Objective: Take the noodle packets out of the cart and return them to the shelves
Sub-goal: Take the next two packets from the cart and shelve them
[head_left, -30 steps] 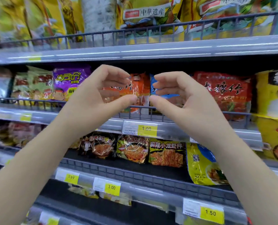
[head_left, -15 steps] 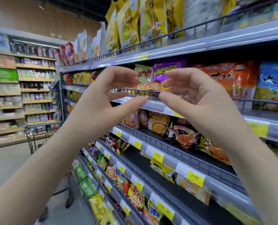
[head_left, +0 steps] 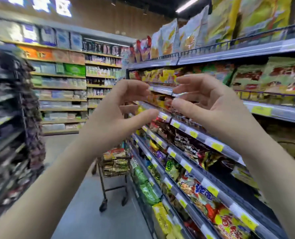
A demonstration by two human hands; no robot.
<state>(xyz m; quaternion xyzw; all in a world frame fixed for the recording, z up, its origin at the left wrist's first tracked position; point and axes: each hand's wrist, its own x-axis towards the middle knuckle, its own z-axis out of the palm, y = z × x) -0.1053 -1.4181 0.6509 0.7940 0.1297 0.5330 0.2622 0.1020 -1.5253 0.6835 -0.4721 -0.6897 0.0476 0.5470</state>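
Room: floor [head_left: 95, 218] was free beside the shelves [head_left: 200, 137].
Ahead: cart [head_left: 115, 167] stood near their edge.
Grip: left hand [head_left: 115, 116] and right hand [head_left: 214, 109] were released, holding nothing.

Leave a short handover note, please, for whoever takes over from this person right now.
Left hand: empty, fingers loosely curved, raised in front of the shelves.
Right hand: also empty, held close beside the left.
Cart: down the aisle beside the shelves, with noodle packets piled in its basket.
Done: no packet is in hand; how many have gone back cannot be told.
Left: walk to the cart, lift out the packets and place them on the matching shelves.
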